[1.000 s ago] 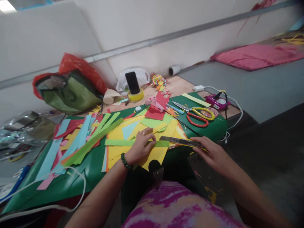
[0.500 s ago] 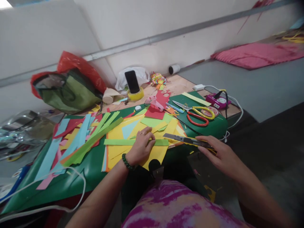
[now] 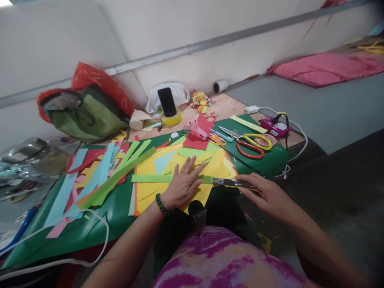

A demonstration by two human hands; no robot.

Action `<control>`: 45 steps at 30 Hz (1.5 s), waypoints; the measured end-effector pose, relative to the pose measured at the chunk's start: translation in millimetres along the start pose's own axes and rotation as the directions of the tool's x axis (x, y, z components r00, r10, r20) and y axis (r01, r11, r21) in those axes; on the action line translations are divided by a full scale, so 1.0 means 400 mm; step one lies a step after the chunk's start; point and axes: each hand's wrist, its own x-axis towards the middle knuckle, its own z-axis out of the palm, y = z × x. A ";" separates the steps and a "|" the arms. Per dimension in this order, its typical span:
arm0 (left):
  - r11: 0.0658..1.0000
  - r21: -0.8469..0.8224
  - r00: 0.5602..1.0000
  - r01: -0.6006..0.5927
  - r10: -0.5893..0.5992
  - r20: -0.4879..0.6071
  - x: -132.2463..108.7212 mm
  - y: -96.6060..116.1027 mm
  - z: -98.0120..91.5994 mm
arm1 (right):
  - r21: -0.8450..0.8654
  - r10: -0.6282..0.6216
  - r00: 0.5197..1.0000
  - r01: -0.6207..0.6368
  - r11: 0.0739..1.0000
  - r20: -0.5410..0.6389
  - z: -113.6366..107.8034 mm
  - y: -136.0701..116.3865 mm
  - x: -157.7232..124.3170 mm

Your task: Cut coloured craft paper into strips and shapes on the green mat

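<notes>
My left hand (image 3: pixel 183 185) lies flat with fingers spread, pressing a green paper strip (image 3: pixel 151 179) onto a stack of yellow paper (image 3: pixel 207 194). In my right hand (image 3: pixel 264 194) is a utility knife (image 3: pixel 235 183), its blade pointing left at the strip's right end. The blade tip seems to meet or overlap that end; whether it is inside a fold I cannot tell. Beyond my left hand lie a pale blue paper piece (image 3: pixel 165 162) and green paper scraps. Part of the strip is hidden under my left hand.
Scissors (image 3: pixel 250 145) with red and yellow handles, a pink glue gun (image 3: pixel 196 130) and a purple power socket (image 3: pixel 274 127) lie at the right. Cut paper strips (image 3: pixel 120 176) cover the left side. Behind stand a phone (image 3: pixel 167 102) on a tape roll (image 3: pixel 171 119) and a green bag (image 3: pixel 90 114).
The knife has moved left and slightly down to the strip's right end. My left hand has flattened and its fingers have spread out over the paper.
</notes>
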 end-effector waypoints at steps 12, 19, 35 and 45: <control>0.981 0.193 0.986 0.026 -0.057 0.157 0.012 0.016 0.015 | -0.002 0.040 0.999 -0.040 0.999 -0.004 -0.004 0.010 -0.033; 0.981 0.193 0.986 0.027 -0.059 0.159 0.012 0.021 0.013 | -0.019 0.020 0.999 -0.021 1.000 -0.040 -0.004 -0.003 -0.043; 0.982 0.184 0.983 0.045 -0.076 0.166 0.016 0.033 0.007 | -0.050 0.001 1.000 -0.002 0.999 -0.016 0.010 -0.035 -0.023; 0.988 0.147 0.979 0.044 -0.072 0.191 -0.094 -0.016 -0.070 | -0.056 -0.004 1.000 0.003 0.998 -0.021 0.028 -0.042 0.002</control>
